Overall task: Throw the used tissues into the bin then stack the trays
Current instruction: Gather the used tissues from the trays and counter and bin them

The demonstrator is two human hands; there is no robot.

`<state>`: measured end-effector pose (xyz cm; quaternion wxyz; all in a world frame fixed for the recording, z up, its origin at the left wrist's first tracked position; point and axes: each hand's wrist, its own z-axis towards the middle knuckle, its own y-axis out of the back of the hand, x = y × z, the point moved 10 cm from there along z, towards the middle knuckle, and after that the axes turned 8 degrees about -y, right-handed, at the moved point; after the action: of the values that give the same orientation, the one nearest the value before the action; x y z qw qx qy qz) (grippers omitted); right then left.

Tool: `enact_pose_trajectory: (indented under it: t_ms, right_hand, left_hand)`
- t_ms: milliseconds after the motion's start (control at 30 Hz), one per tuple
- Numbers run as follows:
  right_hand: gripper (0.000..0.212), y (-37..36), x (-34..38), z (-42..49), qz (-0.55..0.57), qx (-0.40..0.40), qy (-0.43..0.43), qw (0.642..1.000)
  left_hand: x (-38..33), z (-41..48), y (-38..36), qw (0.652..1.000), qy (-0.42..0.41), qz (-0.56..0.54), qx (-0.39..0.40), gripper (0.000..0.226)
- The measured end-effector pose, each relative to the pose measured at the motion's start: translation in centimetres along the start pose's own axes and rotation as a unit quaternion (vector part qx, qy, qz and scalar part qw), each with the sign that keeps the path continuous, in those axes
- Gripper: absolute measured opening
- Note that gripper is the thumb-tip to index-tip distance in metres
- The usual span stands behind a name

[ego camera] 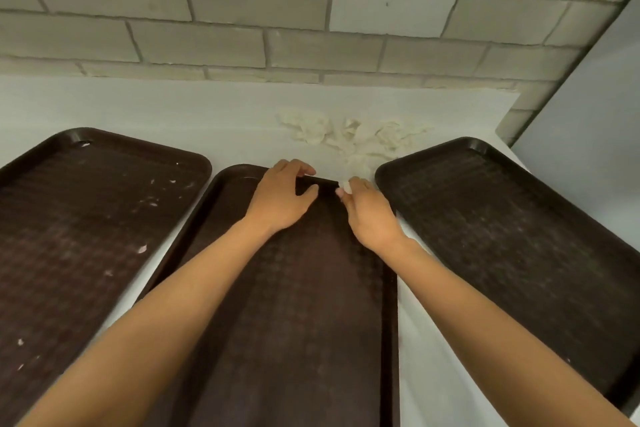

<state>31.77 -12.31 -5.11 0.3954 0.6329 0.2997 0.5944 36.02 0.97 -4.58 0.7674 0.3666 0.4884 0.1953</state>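
Along the middle tray's point(304, 322) far rim, left hand point(282, 198) grips, right hand point(369, 215) pinches tissue scrap point(346, 187).

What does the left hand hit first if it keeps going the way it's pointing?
Likely the crumpled tissues on the table, just past the far rim of the middle tray that the left hand grips. Depth is hard to judge from one view.

On a table point(173, 107), side by side: left tray point(86, 218), middle tray point(294, 322), right tray point(502, 236). Tissues point(349, 137) lie behind the middle tray, before a wall point(277, 10). Left hand point(280, 198) grips its far rim; right hand point(367, 208) beside it pinches a scrap point(346, 188).
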Motion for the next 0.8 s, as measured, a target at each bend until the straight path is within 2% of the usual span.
enact_pose_trajectory:
  t_ms: [133, 333, 600, 800]
  right_hand:
    - [0.043, 0.8, 0.2, 2.1, 0.015, 0.015, -0.034, 0.999]
    - [0.049, 1.7, -0.3, 4.5, 0.039, -0.014, -0.047, 0.998]
    - [0.042, 0.9, -0.9, 6.2, 0.032, -0.023, -0.022, 0.999]
    - [0.041, 1.0, -1.1, 6.9, 0.034, -0.042, -0.016, 0.998]
  left_hand:
    - [1.1, 4.5, 0.1, 0.997, -0.021, 0.07, -0.003, 0.037]
    - [2.8, 11.5, -1.2, 0.979, -0.042, 0.198, 0.026, 0.051]
    - [4.2, 15.6, -5.7, 0.965, -0.055, 0.237, 0.095, 0.046]
    - [4.9, 16.0, -6.2, 0.969, -0.041, 0.221, 0.098, 0.037]
